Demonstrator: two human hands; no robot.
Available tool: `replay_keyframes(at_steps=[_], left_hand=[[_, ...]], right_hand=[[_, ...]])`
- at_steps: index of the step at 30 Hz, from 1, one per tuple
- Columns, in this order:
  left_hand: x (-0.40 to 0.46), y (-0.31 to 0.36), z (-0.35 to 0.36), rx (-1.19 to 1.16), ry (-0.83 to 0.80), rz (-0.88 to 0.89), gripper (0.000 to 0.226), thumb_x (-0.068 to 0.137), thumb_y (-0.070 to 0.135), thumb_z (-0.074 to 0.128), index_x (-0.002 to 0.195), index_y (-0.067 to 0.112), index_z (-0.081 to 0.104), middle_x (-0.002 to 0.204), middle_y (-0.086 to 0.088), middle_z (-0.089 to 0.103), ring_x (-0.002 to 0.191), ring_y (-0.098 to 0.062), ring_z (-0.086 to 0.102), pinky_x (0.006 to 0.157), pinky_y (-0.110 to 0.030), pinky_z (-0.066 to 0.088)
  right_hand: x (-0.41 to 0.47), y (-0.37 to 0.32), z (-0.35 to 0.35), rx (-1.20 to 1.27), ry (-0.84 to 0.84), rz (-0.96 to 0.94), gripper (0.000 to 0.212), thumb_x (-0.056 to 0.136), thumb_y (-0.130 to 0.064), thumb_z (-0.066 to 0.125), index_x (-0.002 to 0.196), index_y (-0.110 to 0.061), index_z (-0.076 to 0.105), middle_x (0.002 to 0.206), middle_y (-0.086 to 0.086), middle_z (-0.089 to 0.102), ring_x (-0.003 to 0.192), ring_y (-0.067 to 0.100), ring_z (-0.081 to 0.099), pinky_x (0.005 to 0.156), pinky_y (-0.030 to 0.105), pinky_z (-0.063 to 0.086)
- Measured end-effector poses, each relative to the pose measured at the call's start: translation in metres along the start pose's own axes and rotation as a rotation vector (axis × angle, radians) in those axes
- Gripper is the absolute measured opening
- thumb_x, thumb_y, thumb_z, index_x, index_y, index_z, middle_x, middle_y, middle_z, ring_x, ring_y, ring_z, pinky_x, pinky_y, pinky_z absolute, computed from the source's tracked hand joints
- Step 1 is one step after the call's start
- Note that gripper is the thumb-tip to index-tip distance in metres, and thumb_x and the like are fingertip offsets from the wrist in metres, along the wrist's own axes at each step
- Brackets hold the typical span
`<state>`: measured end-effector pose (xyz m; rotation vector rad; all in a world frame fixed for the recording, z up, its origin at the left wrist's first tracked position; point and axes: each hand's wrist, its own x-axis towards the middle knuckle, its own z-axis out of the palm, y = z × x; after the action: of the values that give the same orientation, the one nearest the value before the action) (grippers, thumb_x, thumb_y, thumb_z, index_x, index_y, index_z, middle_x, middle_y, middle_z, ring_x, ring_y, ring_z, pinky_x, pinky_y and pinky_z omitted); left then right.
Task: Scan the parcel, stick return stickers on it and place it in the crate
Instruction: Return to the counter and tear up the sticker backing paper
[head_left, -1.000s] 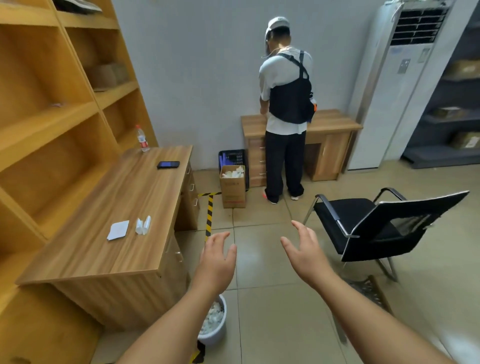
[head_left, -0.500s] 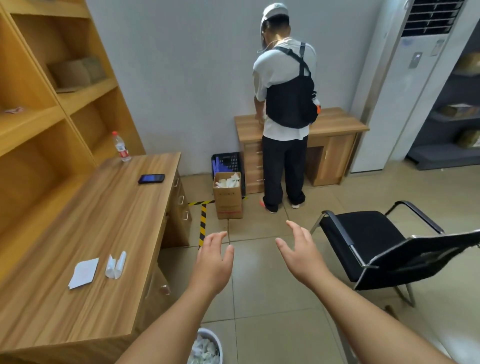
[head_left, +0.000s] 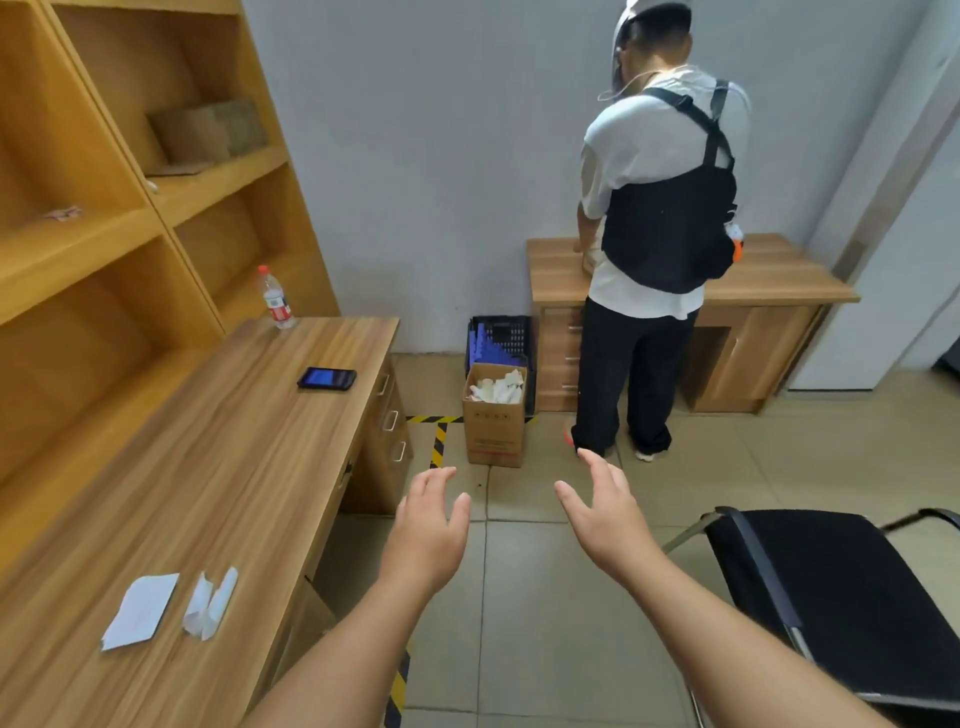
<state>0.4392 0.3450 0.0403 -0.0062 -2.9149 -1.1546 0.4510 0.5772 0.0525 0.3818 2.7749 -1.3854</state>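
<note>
My left hand (head_left: 426, 535) and my right hand (head_left: 605, 514) are stretched out in front of me over the tiled floor, fingers spread and holding nothing. On the wooden desk (head_left: 218, 467) to my left lie a white sticker sheet (head_left: 141, 609) and some curled sticker backing (head_left: 210, 603), plus a dark phone (head_left: 327, 378) farther back. A black crate (head_left: 501, 340) stands on the floor by the far wall, behind an open cardboard box (head_left: 495, 413) stuffed with white paper. I see no parcel near my hands.
Another person (head_left: 657, 228) stands with their back to me at a second desk (head_left: 769, 283) against the wall. A black chair (head_left: 836, 603) is at my right. Wooden shelves (head_left: 104, 208) line the left side. A water bottle (head_left: 275, 299) stands at the desk's far end.
I have moved forward along the desk; the bin at my feet has dropped out of view and the chair has slid right. Both hands stay raised and empty.
</note>
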Motion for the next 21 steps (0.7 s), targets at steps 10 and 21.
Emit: replay_keyframes(at_steps=[10,21], left_hand=[[0.172,-0.041,-0.01,0.004,-0.003,-0.027,0.049,0.103,0.048,0.043,0.151,0.035,0.038,0.157,0.013,0.036,0.141,-0.009,0.038,0.107,-0.034,0.04],[0.287,-0.091,-0.055,-0.008,0.085,-0.115,0.05,0.102,0.05,0.041,0.15,0.034,0.04,0.157,0.012,0.037,0.141,-0.011,0.038,0.112,-0.036,0.039]], right_hand=[[0.154,-0.052,0.061,0.004,-0.003,-0.003,0.065,0.102,-0.045,0.055,0.16,-0.03,0.028,0.164,0.001,0.03,0.149,0.022,0.033,0.118,0.043,0.035],[0.278,-0.123,0.129,-0.035,-0.098,-0.081,0.066,0.102,-0.046,0.056,0.159,-0.027,0.029,0.16,0.003,0.035,0.146,0.023,0.037,0.116,0.039,0.036]])
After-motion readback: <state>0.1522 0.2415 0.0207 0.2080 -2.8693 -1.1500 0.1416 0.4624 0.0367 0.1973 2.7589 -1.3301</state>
